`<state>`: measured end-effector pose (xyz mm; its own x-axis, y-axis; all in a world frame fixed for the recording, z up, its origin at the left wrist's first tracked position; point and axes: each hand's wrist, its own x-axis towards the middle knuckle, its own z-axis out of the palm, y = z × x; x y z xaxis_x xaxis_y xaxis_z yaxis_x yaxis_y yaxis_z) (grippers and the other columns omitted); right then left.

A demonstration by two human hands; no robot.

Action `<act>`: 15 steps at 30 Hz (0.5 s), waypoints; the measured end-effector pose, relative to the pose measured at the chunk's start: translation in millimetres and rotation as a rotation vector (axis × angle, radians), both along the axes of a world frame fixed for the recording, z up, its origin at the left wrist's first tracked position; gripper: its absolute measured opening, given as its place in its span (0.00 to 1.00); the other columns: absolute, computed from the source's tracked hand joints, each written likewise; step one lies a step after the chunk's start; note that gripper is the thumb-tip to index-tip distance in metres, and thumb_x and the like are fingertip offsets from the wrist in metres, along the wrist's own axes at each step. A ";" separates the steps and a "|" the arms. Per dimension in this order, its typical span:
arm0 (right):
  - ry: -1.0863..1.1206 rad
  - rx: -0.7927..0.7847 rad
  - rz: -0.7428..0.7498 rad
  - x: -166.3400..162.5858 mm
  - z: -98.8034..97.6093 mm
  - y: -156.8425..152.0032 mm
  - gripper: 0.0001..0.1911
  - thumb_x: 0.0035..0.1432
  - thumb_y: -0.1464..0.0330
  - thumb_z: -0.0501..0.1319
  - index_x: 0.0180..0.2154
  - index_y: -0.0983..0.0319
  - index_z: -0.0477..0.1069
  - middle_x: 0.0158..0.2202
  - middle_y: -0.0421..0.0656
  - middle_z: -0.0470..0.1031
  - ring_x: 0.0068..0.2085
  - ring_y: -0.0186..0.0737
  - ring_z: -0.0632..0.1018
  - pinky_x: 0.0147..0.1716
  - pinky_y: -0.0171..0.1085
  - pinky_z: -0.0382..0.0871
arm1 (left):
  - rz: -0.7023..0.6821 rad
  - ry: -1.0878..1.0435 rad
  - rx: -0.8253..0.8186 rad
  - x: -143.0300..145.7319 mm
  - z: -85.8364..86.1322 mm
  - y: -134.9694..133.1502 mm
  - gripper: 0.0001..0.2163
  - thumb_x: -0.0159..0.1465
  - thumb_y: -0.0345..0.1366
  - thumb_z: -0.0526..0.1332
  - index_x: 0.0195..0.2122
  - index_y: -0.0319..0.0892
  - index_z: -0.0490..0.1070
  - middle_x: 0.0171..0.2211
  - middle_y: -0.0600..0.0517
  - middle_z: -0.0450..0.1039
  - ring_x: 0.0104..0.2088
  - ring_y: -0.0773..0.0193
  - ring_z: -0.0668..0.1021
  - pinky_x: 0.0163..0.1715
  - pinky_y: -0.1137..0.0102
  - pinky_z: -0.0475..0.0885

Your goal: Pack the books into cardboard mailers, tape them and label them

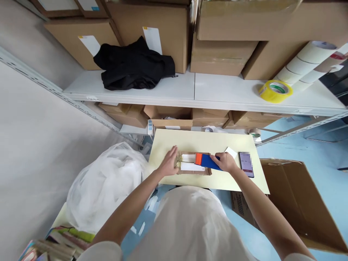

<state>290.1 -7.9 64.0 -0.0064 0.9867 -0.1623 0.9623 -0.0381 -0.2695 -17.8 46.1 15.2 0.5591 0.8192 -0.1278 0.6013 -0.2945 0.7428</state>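
The left hand (168, 163) lies unclenched against the near end of a carton (192, 173) on the desk (190, 139). The right hand (225, 161) grips a blue-and-orange piece (210, 162) over the carton, between both hands. White pieces (190, 166) lie inside. Just beyond the right hand is a card (231, 152); to its right, a phone (246, 165).

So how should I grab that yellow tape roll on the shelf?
Probably wrap your fingers around the yellow tape roll's curved outer side, coming from front-left and slightly above: it's round and lies flat near the shelf's front edge, with white rolls crowding behind and right.
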 end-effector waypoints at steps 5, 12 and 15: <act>0.029 -0.054 0.054 4.1 -0.1 4.5 0.27 0.62 0.51 0.46 0.22 0.60 0.70 0.23 0.47 0.77 0.27 0.40 0.76 0.26 0.35 0.57 | -0.404 0.294 0.203 43.1 5.9 8.9 0.59 0.37 0.47 0.69 0.66 0.35 0.36 0.66 0.32 0.41 0.65 0.39 0.45 0.60 0.45 0.30; 0.103 -0.119 0.105 26.0 -3.7 6.4 0.27 0.62 0.51 0.46 0.22 0.60 0.68 0.22 0.46 0.75 0.26 0.39 0.75 0.26 0.35 0.57 | -0.370 0.367 0.219 45.4 -8.9 11.6 0.57 0.34 0.42 0.70 0.65 0.39 0.42 0.59 0.36 0.55 0.58 0.41 0.60 0.60 0.52 0.38; 0.155 -0.146 0.104 65.3 -7.6 1.0 0.27 0.61 0.50 0.46 0.20 0.60 0.66 0.21 0.44 0.73 0.24 0.37 0.73 0.26 0.34 0.58 | -0.375 0.386 0.223 44.6 -8.7 12.3 0.56 0.35 0.42 0.69 0.65 0.39 0.43 0.58 0.37 0.56 0.57 0.42 0.60 0.59 0.54 0.43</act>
<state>355.4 -6.8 56.5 -0.1427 0.9455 -0.2926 0.9107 0.0096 -0.4129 26.8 58.4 6.5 0.7635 0.6047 -0.2269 0.6405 -0.6639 0.3860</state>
